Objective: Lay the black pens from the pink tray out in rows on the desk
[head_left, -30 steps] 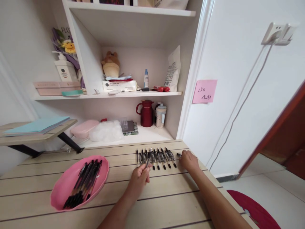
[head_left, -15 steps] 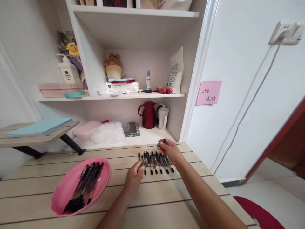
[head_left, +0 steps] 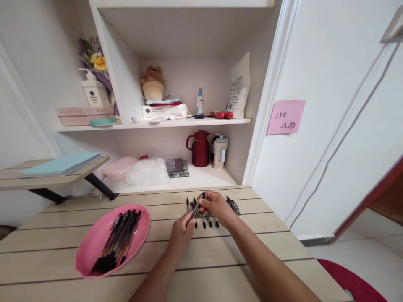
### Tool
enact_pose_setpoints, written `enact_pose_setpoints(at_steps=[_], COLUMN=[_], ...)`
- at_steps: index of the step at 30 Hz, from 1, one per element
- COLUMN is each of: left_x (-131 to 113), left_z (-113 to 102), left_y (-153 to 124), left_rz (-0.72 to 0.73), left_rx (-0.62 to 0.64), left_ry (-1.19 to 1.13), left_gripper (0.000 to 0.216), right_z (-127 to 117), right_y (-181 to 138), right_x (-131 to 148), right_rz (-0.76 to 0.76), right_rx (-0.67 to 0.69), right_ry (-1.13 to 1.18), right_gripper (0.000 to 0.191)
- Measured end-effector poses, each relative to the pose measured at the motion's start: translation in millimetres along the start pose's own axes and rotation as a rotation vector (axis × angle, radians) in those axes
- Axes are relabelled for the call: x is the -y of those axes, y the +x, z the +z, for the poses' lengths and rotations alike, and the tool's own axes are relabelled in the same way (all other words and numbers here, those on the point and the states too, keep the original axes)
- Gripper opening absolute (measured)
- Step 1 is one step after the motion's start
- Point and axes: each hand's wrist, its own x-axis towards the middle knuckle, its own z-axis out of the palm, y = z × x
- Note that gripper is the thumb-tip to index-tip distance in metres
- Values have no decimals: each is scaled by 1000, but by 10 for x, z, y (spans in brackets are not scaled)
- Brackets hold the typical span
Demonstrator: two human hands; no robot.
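My left hand (head_left: 183, 227) is closed around the barrel of a black pen (head_left: 195, 210), which tilts up toward the right. At its upper end my right hand (head_left: 218, 207) pinches a black pen cap (head_left: 202, 195), which meets the pen; how far on it sits cannot be told. Beneath both hands several black pens (head_left: 210, 224) lie side by side on the wooden table (head_left: 201, 272), partly hidden by my fingers. Loose pen caps or short pen parts (head_left: 233, 206) lie to the right of my right hand.
Left of my hands stands a pink scalloped dish (head_left: 81, 256) holding several black pens (head_left: 117, 240). A small raised stand (head_left: 56, 181) carries blue paper (head_left: 61, 163). Behind the table, a shelf holds a red jug (head_left: 200, 150), a speckled cup (head_left: 219, 155) and a clear plastic bag (head_left: 146, 173).
My right hand has moved left with the cap, bringing it to the tip of the pen in my left hand. The whole view has shifted slightly.
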Motion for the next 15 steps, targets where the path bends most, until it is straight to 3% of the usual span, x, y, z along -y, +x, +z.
enact_pose_setpoints(at_steps=[10,15], left_x=[-56,-46], left_z=[17,56], left_y=[-117,-73], left_rz=[116,-9], left_rx=[-177,-79], left_ry=[180,-49], left_gripper=[35,36], right_z=[113,41], right_y=[-52,-94], right_x=[-49,54], right_rz=[75,98], right_rx=[-74,62], right_ry=[-51,4], right_gripper=[16,25])
